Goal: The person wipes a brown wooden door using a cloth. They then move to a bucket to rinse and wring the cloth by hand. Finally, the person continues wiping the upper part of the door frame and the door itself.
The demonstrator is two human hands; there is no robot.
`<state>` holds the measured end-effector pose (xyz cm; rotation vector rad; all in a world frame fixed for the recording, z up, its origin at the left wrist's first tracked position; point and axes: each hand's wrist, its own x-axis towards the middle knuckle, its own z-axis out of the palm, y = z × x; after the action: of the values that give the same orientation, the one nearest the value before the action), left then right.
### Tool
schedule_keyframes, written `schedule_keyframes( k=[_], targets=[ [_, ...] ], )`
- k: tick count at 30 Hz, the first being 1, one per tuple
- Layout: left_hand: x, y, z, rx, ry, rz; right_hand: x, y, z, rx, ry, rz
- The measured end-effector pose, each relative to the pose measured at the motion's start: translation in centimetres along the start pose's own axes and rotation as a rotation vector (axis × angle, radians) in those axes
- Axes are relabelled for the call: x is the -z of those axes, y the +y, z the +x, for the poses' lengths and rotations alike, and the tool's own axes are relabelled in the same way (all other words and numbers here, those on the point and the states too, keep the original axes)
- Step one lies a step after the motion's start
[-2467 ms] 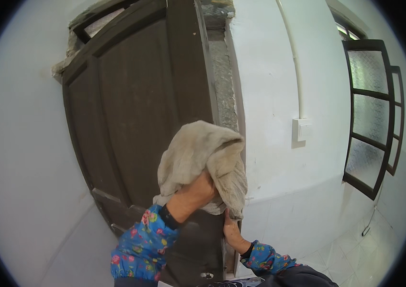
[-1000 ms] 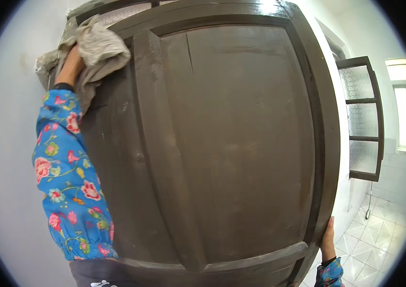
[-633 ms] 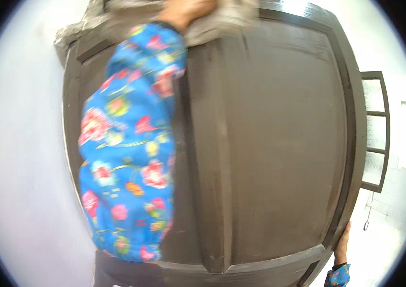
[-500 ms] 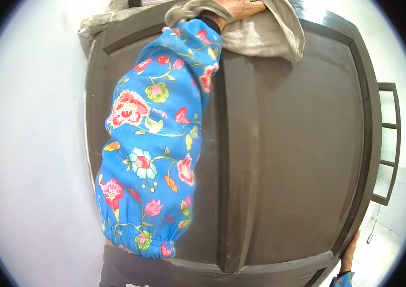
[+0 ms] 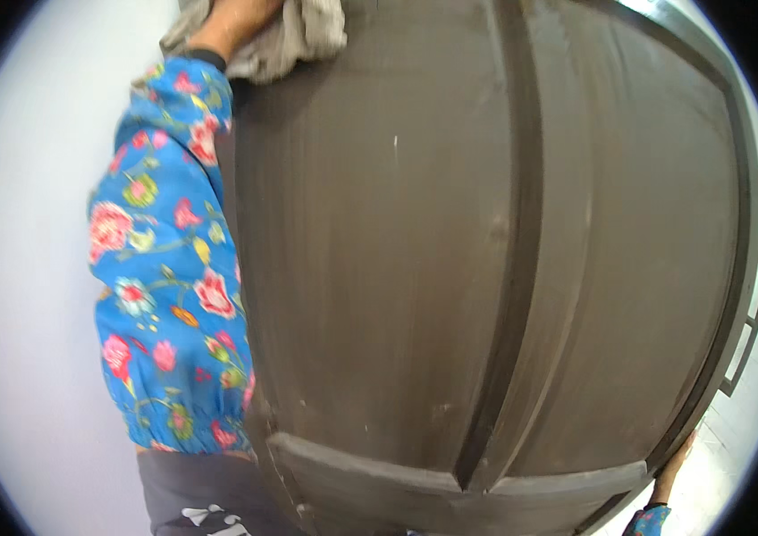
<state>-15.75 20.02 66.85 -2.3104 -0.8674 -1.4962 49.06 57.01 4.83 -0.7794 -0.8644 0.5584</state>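
Note:
My left hand (image 5: 240,16) is at the top left, partly cut off by the upper edge. It is closed on a beige cloth (image 5: 312,40), which lies bunched against the upper left of a dark brown panelled door (image 5: 379,250). A blue floral sleeve (image 5: 169,268) covers that forearm. At the lower right my right hand (image 5: 678,457) touches the door's outer edge. Only its side shows, and its fingers are mostly hidden. Pale streaks and small light spots mark the door's panels.
A plain white wall (image 5: 30,268) stands along the left. Beyond the door's right edge is a dark-framed window (image 5: 744,348) with several panes. Raised mouldings (image 5: 515,241) divide the door.
My left hand has moved left with the cloth, from the door's upper middle to its upper left. The view has shifted, showing more of the left panel. My right hand stays at the door's edge.

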Motion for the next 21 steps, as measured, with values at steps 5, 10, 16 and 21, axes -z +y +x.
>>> schedule_keyframes(
  k=[5,10,16,21],
  targets=[
    [1.5,-1.6,0.5,-0.317,0.21,0.806,-3.8,-4.7,-2.7,-0.189,-0.056,0.23],
    [-0.3,-5.8,-5.9,-0.265,0.232,1.1,-7.5,-10.7,-6.4,-0.084,0.013,0.019],
    [-4.5,-4.6,-23.6,0.026,0.278,1.287,-6.1,-8.9,-5.2,-0.17,-0.047,0.116],
    [-12.6,-3.2,-41.0,0.401,0.292,1.354,-6.5,-10.9,-5.7,-0.213,-0.025,0.119]
  ],
)
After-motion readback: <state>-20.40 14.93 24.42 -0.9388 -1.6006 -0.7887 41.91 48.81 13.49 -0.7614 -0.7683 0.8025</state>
